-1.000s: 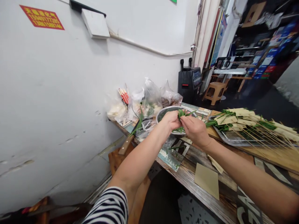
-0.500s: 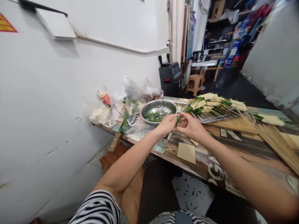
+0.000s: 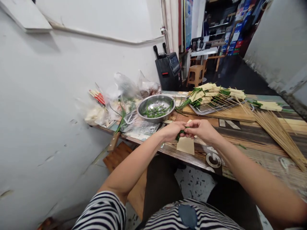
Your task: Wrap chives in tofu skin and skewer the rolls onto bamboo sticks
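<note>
My left hand point(image 3: 175, 131) is closed around a small bunch of green chives point(image 3: 178, 137), whose dark ends show below its fingers. Pressed against it, my right hand point(image 3: 203, 129) pinches the same bunch at its right side; the fingers hide most of it. Directly beneath both hands a square pale-yellow tofu sheet point(image 3: 185, 147) lies flat near the table's front edge. Beyond my left hand stands a steel bowl point(image 3: 141, 111) with cut chives inside. Farther right, a metal tray point(image 3: 203, 111) bears several skewered rolls point(image 3: 208, 94) of tofu sheet and greens.
Loose bamboo skewers point(image 3: 280, 137) fan across the table's right side. Plastic bags point(image 3: 127, 89) crowd the left end by the wall. A knife's wooden handle point(image 3: 113, 142) juts over the front edge. A black speaker point(image 3: 168, 72) stands behind the table.
Both hands have drawn back from beside the bowl to above the tofu sheet, the chives still between them. The camera view has shifted slightly.
</note>
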Available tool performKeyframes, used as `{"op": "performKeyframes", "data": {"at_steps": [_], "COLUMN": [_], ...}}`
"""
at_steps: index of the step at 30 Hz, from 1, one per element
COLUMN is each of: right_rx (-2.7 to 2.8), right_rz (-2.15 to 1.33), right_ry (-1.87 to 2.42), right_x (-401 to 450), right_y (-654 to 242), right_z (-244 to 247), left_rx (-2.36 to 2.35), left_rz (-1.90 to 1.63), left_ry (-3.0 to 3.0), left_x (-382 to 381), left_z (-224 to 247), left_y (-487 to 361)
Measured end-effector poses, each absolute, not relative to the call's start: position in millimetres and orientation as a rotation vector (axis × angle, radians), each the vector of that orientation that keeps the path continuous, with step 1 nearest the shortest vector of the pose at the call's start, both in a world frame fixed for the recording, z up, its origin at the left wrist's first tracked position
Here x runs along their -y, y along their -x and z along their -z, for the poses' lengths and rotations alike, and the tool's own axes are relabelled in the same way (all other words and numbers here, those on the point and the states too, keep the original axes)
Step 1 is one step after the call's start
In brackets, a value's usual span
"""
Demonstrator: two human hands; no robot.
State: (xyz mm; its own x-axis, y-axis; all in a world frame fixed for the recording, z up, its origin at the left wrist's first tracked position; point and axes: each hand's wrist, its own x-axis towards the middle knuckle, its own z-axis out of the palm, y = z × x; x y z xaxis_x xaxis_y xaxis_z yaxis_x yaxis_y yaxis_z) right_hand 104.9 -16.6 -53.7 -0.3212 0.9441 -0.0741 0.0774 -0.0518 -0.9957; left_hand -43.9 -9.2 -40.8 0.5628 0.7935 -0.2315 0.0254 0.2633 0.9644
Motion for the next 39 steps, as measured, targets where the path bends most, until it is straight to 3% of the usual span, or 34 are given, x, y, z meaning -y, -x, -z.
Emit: {"op": "performKeyframes", "data": {"at_steps": [4,12,18,27,39], "right_rx": [1.408,1.468,1.969,2.484,2.642], "right_rz": [-1.541,-1.381,-0.766,-0.206,-0.294], "right_ry": [1.121,1.217,1.079,0.786,0.828], "right_x": [20.6,42.0,54.3,52.8,52.1], "right_y": [-107.5,-112.9,-128.7,-135.5,-140.9], "right_z": [71.5,107.2,124.2,125.2,114.6], "left_rx": [-0.808,-0.99,-0.765,-0.45,-0.505], "left_rz": [-0.476,-0.596,-0.679,-0.933,-1.004], "left_ry": [-1.211,-1.456,-2.276,-2.663,-2.83], "left_x": [6.0,16.5,23.7,20.8,26.9], "left_z": [55.5,84.7,98.3,129.6,127.0], "left_y": [50.6,68.9,70.1,80.4,88.5]}}
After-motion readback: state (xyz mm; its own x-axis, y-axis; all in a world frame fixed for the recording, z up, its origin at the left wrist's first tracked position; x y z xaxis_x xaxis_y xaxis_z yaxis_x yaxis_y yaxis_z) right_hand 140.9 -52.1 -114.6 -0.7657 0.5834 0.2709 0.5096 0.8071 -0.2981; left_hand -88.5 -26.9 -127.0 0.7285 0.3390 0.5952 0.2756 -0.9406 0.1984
